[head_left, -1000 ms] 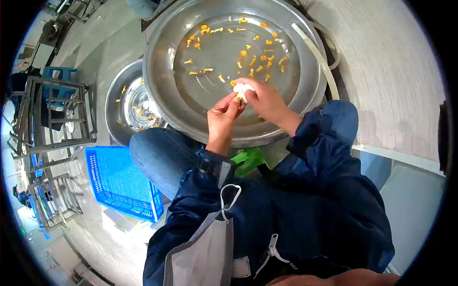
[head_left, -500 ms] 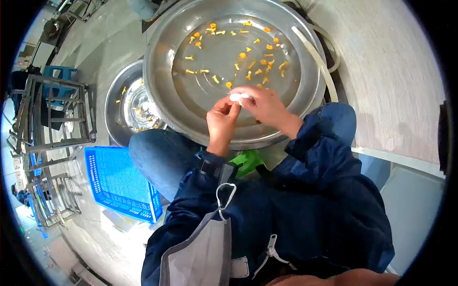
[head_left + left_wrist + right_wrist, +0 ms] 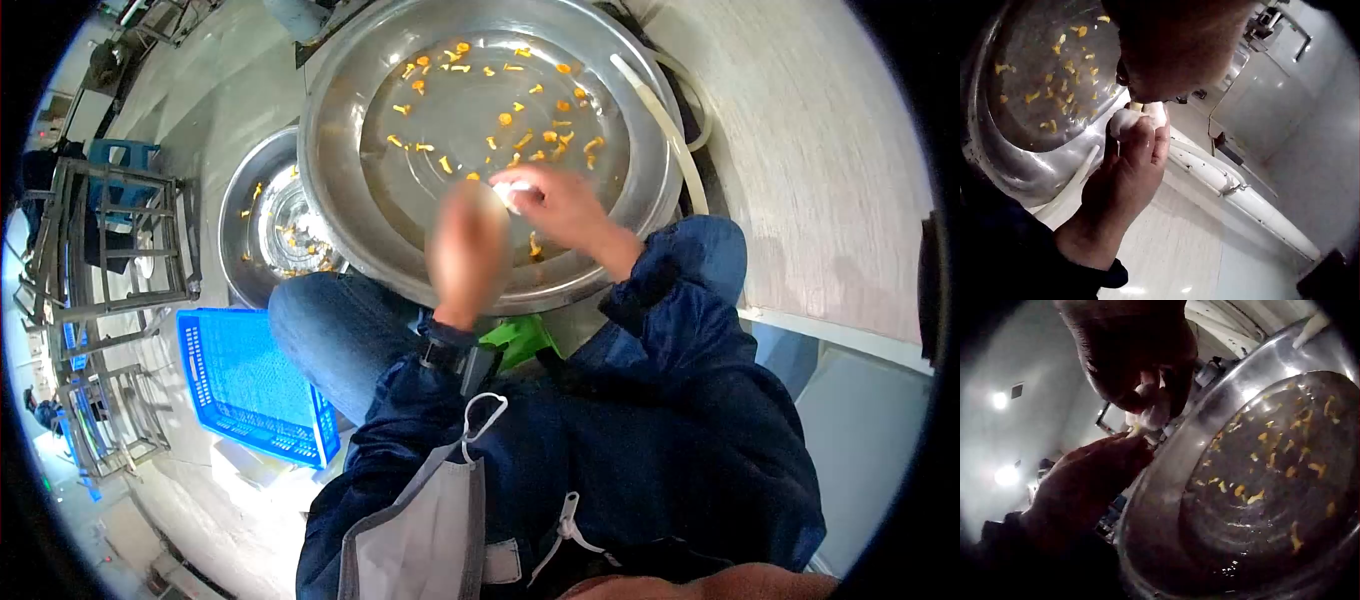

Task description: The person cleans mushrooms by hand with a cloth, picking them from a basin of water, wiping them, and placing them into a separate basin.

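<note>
Over the near side of a wide steel basin (image 3: 345, 215), both hands meet at a wad of white cloth-like material (image 3: 1125, 124). My right hand (image 3: 572, 212) pinches this wad between thumb and fingers. My left hand (image 3: 468, 250), blurred in the head view, holds a small yellow mushroom whose pale stem (image 3: 1137, 107) shows between the hand and the wad; the rest of it is hidden by the fingers. Several yellow-orange mushrooms (image 3: 505, 119) float in the basin's water, and one mushroom (image 3: 535, 245) lies beneath the right hand.
A smaller steel bowl (image 3: 236, 220) with a few mushrooms stands left of the basin. Nearer on the left is a blue plastic basket (image 3: 255, 375). A pale hose (image 3: 660, 110) hangs over the basin's right rim. Metal frames (image 3: 120, 235) stand on the far left.
The left hand has risen toward the camera and blurred, while the right has shifted slightly right with the white wad. The floating mushrooms have drifted a little, and one under the right hand shows more.
</note>
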`<state>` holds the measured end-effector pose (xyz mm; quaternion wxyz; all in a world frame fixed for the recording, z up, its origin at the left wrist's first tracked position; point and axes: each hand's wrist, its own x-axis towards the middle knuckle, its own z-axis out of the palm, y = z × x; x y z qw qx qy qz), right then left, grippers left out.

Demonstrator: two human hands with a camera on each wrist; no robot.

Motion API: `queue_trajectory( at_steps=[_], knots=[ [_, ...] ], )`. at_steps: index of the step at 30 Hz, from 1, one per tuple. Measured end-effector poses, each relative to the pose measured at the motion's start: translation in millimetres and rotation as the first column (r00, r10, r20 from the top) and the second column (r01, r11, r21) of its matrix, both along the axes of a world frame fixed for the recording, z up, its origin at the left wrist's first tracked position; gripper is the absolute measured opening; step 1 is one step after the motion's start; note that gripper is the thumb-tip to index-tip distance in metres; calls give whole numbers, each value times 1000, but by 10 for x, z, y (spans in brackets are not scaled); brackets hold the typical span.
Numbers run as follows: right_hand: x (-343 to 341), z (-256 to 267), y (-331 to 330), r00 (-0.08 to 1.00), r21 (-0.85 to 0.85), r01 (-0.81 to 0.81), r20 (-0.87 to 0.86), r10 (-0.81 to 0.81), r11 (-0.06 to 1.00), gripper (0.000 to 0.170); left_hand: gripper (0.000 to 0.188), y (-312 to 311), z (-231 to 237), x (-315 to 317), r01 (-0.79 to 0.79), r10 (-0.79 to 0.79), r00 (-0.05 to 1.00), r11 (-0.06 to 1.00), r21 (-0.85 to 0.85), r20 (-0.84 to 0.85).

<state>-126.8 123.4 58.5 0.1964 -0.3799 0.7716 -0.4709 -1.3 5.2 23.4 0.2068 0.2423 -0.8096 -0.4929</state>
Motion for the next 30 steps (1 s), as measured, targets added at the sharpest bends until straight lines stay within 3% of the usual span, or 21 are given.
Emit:
queue_trajectory(
  at_steps=[3, 6, 7, 8, 11, 13, 15, 16, 19, 20, 23, 24, 27, 30],
  knots=[
    [115, -20, 11, 993, 53, -49, -107, 54, 997, 27, 57, -7, -36, 20, 21, -17, 999, 987, -161, 27],
    [-69, -177, 4, 995, -13, 49, -87, -50, 999, 27, 58, 1, -44, 22, 6, -19, 999, 967, -254, -51],
    [-90, -96, 9, 993, -16, 88, -84, -89, 996, 27, 59, 6, 4, 28, 5, -9, 1000, 982, -187, -20],
    [-45, -12, 17, 996, -4, -10, 87, 11, 1000, 26, 60, 20, 68, 36, -1, 2, 1000, 993, -118, 9],
    [118, -111, -1, 984, -61, -121, -141, 112, 991, 25, 62, 19, 53, 26, -18, 21, 998, 998, -55, 56],
    [50, -162, 2, 993, 9, -16, -121, 17, 1000, 25, 63, 20, 61, 41, -30, 31, 998, 999, -27, 49],
    [-31, -117, 20, 989, 49, 124, -82, -120, 991, 25, 62, 13, 98, 45, -24, 25, 999, 999, -30, 33],
    [-23, -81, 19, 996, 51, 84, 20, -85, 995, 25, 62, 12, 96, 49, -24, 25, 999, 999, -23, 29],
    [221, -57, -12, 990, -50, -78, -121, 71, 996, 24, 61, 11, 73, 28, -24, 27, 998, 998, -53, 54],
    [189, -80, -12, 991, -3, -73, -115, 72, 997, 23, 61, 11, 61, 39, -20, 25, 997, 997, -71, 74],
    [-1, -110, -1, 989, 149, 116, -104, -101, 982, 23, 61, 6, 39, 30, -21, 22, 1000, 999, -43, 12],
    [-19, -127, -8, 987, 53, 87, -138, -79, 995, 25, 61, 0, 40, 27, -13, 14, 1000, 994, -111, 8],
    [155, -149, 15, 991, -17, -33, -132, 30, 999, 24, 63, -1, 6, 13, 5, -6, 1000, 953, -303, -2],
    [48, -175, 22, 975, 34, 67, -214, -58, 997, 20, 62, 7, 0, 46, 9, -4, 1000, 987, -162, 29]
  ],
)
